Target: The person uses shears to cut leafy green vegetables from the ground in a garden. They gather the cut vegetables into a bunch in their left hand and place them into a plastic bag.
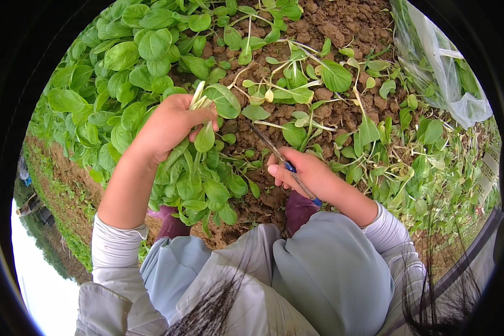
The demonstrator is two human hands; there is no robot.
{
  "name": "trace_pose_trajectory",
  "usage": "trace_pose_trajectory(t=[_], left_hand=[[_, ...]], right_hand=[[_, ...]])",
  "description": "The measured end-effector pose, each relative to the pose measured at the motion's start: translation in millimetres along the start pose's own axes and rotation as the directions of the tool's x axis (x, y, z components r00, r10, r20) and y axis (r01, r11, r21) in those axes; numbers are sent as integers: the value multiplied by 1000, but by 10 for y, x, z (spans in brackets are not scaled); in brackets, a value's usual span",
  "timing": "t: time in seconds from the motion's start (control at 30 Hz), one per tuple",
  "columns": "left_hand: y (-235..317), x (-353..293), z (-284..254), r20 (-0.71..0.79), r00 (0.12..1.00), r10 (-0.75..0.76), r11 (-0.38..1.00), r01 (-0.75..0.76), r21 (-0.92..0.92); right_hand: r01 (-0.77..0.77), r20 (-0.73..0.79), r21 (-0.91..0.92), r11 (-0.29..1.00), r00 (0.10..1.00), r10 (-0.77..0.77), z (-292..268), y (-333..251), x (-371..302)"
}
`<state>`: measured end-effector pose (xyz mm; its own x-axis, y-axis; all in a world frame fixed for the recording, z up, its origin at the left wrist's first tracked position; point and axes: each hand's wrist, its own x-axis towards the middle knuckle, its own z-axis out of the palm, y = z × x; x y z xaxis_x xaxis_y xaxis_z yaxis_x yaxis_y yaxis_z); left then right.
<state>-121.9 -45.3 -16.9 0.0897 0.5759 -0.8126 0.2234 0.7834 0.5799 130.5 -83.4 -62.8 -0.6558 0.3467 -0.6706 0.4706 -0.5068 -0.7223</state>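
Note:
My left hand (pixel 171 127) is closed around a bunch of leafy greens (pixel 201 182), with pale cut stem ends poking up past the thumb and round green leaves hanging below the fist. A single broad leaf (pixel 224 101) sticks out beside my thumb. In my right hand (pixel 303 171) is a thin, soil-darkened knife (pixel 267 143) with blue on its handle. Its blade points up and left, toward the soil just right of the bunch. The tip is hard to make out against the soil and leaves.
Dense standing greens (pixel 134 61) fill the upper left. Loose leaves and yellowed stems (pixel 302 84) lie scattered on brown clumpy soil (pixel 341 22). A clear plastic bag (pixel 445 67) with greens inside lies at the upper right. My purple boots (pixel 299 210) stand in the row.

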Motion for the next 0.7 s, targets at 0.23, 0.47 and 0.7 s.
trace_pose_trajectory(t=[0.23,0.47,0.7], left_hand=[[7,138,171,28,999,-43,998,42,39],[-8,194,318,60,995,-77,993,71,91],[106,195,187,-37,993,109,944,-91,317]], right_hand=[[0,-26,14,1000,1000,0,-22,-42,62],[-108,-32,137,985,993,113,-6,-92,45],[-85,-151,329,940,978,142,-9,-95,-19]])
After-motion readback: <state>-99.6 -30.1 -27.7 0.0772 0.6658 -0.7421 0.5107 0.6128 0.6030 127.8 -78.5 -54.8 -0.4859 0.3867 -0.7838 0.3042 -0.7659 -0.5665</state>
